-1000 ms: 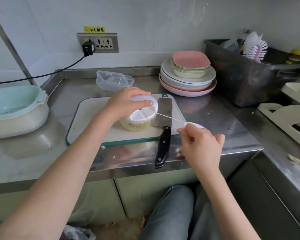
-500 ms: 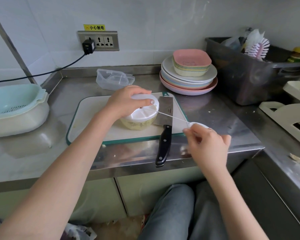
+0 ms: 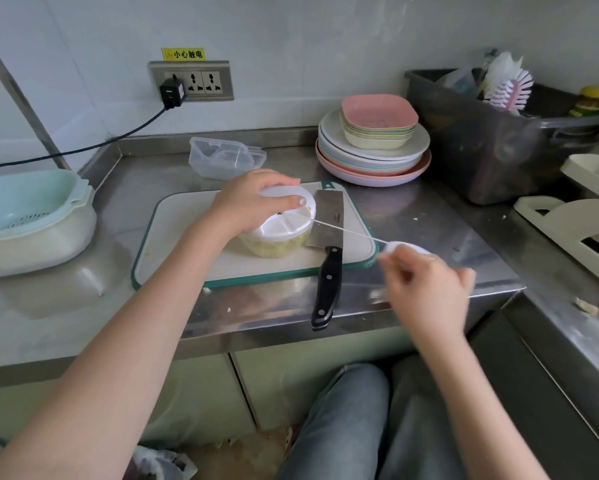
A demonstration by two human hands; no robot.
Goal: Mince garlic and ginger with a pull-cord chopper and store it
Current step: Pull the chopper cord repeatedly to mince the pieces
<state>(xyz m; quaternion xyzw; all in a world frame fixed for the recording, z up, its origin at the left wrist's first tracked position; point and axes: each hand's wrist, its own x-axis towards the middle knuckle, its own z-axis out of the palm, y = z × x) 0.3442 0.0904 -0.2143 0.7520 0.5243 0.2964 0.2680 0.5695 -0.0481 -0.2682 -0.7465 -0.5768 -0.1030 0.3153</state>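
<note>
Mid desk, toward front edge, on cutting board point(image 3: 187, 237): chopper point(image 3: 277, 233), light, slippery plastic. My left hand point(image 3: 253, 202) clamps lid from above. Right hand point(image 3: 426, 282) pinches pull handle point(image 3: 400, 247), cord point(image 3: 346, 230) taut.

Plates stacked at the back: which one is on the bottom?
The lilac plate at the stack's base, resting on the counter; a pink plate sits above it.

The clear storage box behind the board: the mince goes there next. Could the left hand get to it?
Probably yes: the clear storage box sits just beyond the left hand, nothing between, once it lets go of the chopper.
</note>
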